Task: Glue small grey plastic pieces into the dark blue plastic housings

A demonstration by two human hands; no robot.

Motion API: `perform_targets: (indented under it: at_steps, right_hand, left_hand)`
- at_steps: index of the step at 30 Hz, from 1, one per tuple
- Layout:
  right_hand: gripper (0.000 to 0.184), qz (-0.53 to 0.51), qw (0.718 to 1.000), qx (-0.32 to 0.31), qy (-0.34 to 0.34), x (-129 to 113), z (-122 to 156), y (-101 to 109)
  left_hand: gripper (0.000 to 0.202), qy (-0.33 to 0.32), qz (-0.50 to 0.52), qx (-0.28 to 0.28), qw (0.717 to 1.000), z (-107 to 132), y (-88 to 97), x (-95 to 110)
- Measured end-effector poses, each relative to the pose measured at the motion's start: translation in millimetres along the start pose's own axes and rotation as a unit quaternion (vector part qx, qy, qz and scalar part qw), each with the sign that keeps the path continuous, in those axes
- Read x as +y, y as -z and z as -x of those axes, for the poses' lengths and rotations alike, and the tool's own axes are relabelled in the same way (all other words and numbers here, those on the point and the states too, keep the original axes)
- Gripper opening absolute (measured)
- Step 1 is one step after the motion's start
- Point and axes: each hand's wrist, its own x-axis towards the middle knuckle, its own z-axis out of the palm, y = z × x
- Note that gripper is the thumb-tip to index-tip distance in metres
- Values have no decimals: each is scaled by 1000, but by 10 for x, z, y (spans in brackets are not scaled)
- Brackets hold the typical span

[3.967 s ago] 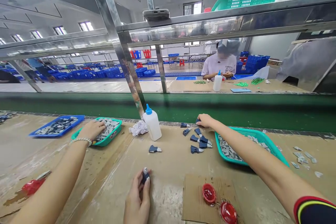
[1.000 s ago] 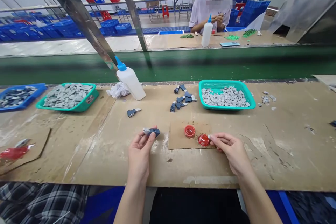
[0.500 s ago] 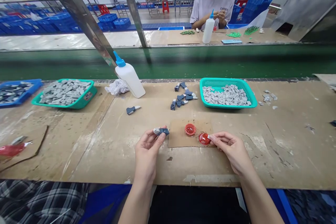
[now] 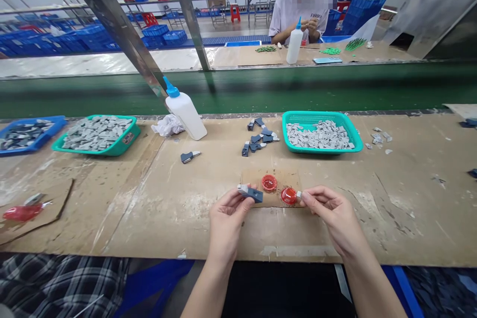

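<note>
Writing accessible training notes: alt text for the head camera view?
Two hands work above a cardboard sheet: the left hand holds a blue-and-grey part, the right hand pinches a grey piece beside a red dish. A second red dish, a teal basket of grey pieces and a white bottle sit beyond.

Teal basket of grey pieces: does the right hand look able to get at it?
Probably yes: the right hand sits near the teal basket, with only worktop between them, though its fingers pinch a small grey piece.

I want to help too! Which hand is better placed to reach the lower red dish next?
Probably the right hand: it's right beside the lower red dish, pinching a small grey piece. The left hand is farther off, holding a navy-and-grey part.
</note>
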Motion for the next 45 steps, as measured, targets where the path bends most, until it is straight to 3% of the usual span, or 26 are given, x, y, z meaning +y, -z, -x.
perform_targets:
  at_steps: [5, 10, 17, 25, 28, 32, 35, 37, 39, 40, 41, 45]
  right_hand:
    - [12, -9, 998, -55, 44, -211, 113, -209]
    - [11, -24, 996, -79, 44, -244, 119, -316]
    - [23, -3, 995, -104, -5, -154, 126, -321]
    - [22, -46, 968, -245, -30, -286, 136, -240]
    - [25, -42, 975, -216, -15, -311, 159, -279]
    - [29, 0, 987, -159, 10, -354, 124, -389]
    - [36, 82, 980, -178, 28, -433, -105, -356]
    - [37, 172, 970, -142, 95, -500, -413, -215]
    - [27, 286, 941, -13, 180, -566, -824, 0]
    - [25, 368, 907, 51, 196, -596, -1049, 116]
    - [24, 454, 868, 80, 186, -621, -1274, 222]
    - [22, 525, 836, 79, 141, -656, -2003, 417]
  left_hand:
    - [25, -10, 17, -53, 998, 72, -186, 3]
    - [26, -23, 17, -77, 997, 137, -256, 64]
    - [35, -48, -2, -78, 996, 211, -268, 32]
    - [35, -128, -104, -130, 978, 259, -233, 3]
    - [37, -92, -93, -152, 980, 251, -243, 35]
    - [56, -29, -29, -192, 981, 210, -278, 55]
    - [58, -52, -43, -163, 984, 142, -254, 71]
    - [53, -87, -74, -114, 987, 68, -170, 85]
    - [49, -107, -100, -57, 988, -33, -19, 93]
    - [48, -111, -114, -31, 987, -92, 78, 94]
    - [48, -114, -127, -8, 985, -155, 186, 94]
    - [46, -152, -230, 54, 960, -411, 659, 112]
